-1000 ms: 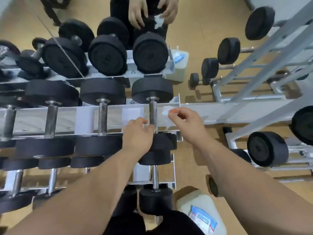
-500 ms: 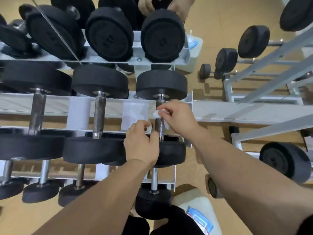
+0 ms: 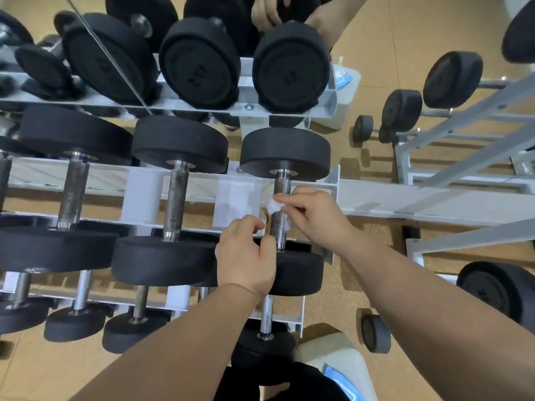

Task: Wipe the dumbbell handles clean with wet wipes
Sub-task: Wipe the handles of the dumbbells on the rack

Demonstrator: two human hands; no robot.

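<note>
- A pale metal rack [image 3: 142, 198] with three tiers fills the view from above, each tier loaded with black round-headed dumbbells. A mirror behind it repeats the top row.
- The dumbbell being cleaned [image 3: 285, 153] is the rightmost one on the middle tier. It lies lengthwise away from the viewer, with one head far and one near.
- A white tub with a blue label [image 3: 341, 363], probably the wipe container, stands on the floor just beside the rack's near right corner.
- The left hand [image 3: 247, 256] rests on the near head [image 3: 298, 273], fingers curled and thumb just beside the bar. Whether it grips anything cannot be told.
- The right hand [image 3: 317, 217] reaches in from the right, with thumb and fingertips closed in a pinch on the wipe.
- The knurled steel handle [image 3: 278, 227] runs between the two heads. It is bare above and below the pinching fingers.
- The wet wipe [image 3: 273, 206], a small crumpled white wad, is pressed against the upper middle of the handle.
- The step in hand appears to be wiping this handle, with the stroke partway along the bar.
- The next move likely calls for drawing the wad along the full length and around the far side, pressing it into the knurling, while the left hand steadies the weight against rolling.
- The handles to the left look still to do.
</note>
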